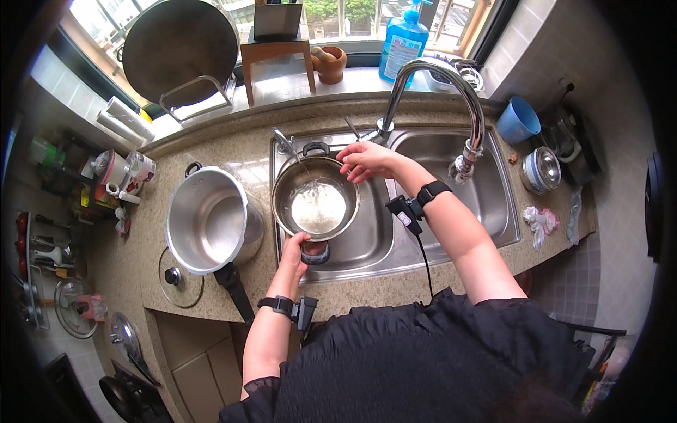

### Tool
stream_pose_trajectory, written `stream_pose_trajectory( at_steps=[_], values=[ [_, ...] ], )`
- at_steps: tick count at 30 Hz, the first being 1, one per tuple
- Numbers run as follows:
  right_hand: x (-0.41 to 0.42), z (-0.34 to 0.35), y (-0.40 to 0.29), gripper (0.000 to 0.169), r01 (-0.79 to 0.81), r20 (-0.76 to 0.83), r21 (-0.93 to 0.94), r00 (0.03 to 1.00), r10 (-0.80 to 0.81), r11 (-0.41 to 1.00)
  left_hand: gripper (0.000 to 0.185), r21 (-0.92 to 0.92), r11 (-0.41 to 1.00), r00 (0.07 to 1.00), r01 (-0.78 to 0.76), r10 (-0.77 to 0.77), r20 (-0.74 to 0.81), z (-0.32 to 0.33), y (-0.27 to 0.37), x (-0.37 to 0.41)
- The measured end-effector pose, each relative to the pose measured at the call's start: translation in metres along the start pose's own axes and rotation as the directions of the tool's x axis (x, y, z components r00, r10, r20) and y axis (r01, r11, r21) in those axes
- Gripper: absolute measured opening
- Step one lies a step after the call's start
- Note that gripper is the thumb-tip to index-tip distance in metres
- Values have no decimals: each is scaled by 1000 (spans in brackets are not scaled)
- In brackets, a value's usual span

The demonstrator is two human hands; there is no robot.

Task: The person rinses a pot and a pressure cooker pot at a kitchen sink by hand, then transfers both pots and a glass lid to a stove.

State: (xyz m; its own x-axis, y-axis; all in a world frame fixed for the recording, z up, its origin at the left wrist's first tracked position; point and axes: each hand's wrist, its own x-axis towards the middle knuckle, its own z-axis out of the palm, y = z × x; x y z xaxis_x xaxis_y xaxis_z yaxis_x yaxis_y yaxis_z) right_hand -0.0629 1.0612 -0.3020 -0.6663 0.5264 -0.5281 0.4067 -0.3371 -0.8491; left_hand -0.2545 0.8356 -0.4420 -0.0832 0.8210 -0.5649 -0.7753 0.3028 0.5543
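Note:
A metal two-handled pot is held over the left sink basin, with some clear water inside. My left hand grips its near side at the dark handle. From a small chrome spout at the back left of the sink, a thin stream runs into the pot. My right hand is over the pot's right rim, fingers apart and holding nothing; whether it touches the rim I cannot tell. The pot's far handle points toward the back counter.
A large aluminium pressure-cooker pot stands left of the sink, its black handle pointing toward me. Beside it lies a glass lid. A tall curved faucet arches over the right basin. A blue cup stands far right.

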Motion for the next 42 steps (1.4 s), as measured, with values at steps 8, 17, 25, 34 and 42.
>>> stream_pose_trajectory(
  at_steps=[8,17,25,34,42],
  values=[
    [66,-13,-31,31,-5,22,-81,1000,7,997,35,16,1000,996,-3,4,-91,-2,4,-8],
    [136,-27,-47,18,69,3,-330,997,-72,942,49,17,999,997,37,-36,-68,17,12,-18],
    [177,-20,-41,23,142,121,-531,988,-91,835,44,21,999,994,41,-39,-98,22,10,-22],
    [209,2,-29,28,300,159,-554,954,-255,776,47,31,999,991,37,-32,-131,14,7,-20],
    [229,12,-18,21,429,72,-645,858,-509,632,50,20,998,988,55,-52,-144,18,4,-21]
  ],
)
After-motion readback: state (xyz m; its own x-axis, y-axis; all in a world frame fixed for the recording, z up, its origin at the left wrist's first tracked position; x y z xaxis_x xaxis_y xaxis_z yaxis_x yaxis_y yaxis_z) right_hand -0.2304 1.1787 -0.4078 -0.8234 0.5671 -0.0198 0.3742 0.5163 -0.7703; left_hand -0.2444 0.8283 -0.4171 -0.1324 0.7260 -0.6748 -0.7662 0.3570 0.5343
